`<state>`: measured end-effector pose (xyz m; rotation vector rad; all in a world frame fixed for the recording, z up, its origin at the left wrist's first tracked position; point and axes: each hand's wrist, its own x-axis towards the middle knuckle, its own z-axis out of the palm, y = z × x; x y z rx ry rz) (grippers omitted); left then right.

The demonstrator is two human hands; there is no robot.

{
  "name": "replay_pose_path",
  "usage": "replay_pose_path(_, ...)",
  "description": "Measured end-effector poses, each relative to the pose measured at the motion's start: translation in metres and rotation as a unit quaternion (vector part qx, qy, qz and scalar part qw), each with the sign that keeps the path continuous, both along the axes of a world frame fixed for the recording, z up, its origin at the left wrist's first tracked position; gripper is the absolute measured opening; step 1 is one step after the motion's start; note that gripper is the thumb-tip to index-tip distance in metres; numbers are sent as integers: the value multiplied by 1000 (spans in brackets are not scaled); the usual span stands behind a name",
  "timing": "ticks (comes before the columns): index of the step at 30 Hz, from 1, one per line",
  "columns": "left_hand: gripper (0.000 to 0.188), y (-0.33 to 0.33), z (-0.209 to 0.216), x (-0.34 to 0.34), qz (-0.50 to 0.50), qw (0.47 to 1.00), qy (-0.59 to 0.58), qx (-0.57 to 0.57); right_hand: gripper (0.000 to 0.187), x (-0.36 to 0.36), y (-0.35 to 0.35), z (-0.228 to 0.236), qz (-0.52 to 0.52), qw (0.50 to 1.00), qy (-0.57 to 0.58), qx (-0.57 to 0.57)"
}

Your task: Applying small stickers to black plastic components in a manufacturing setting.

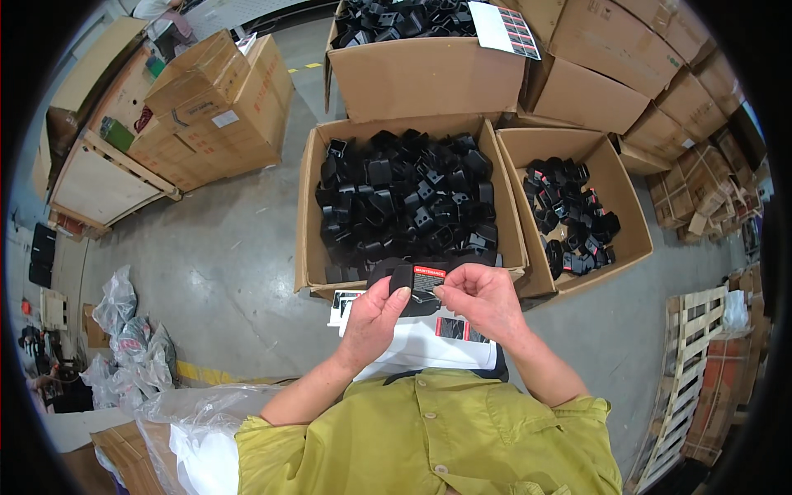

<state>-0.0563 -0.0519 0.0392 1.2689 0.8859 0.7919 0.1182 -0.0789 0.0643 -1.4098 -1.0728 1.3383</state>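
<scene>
My left hand (373, 320) is closed around a black plastic part (401, 273), thumb on its near face. A red-and-black label (428, 279) lies against that part. The thumb and fingertips of my right hand (485, 302) pinch together at the label's right edge; how much of the label is stuck down I cannot tell. Under my hands, white sheets (400, 351) rest on my lap, with more red-and-black labels (450, 328) on them.
Just ahead stands an open carton (307, 210) heaped with black plastic parts (412, 190). To its right, a smaller carton (631, 214) holds labelled black parts (569, 206). Behind, another full carton (425, 78) carries a label sheet (505, 31). Plastic bags (132, 334) lie left, a wooden pallet (689, 363) right.
</scene>
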Motion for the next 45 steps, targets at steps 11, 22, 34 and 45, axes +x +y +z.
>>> replay_pose_path(11, 23, -2, 0, 1, 1, 1000, -14, 1, 13, 0, 0, -4, -2, 1000, -30, 5)
replay_pose_path(22, 24, -3, 4, 1, 1, 1000, -14, 2, 8, 0, 2, -5, 11, 998, -57, -5)
replay_pose_path(34, 21, -20, 5, 3, 41, 993, 65, 90, 61, 8, 11, -10, 14, 933, -334, 136)
replay_pose_path(45, 35, 11, -26, 22, -31, 999, -28, 1, 26, 36, 13, -66, 52, 998, -39, 6)
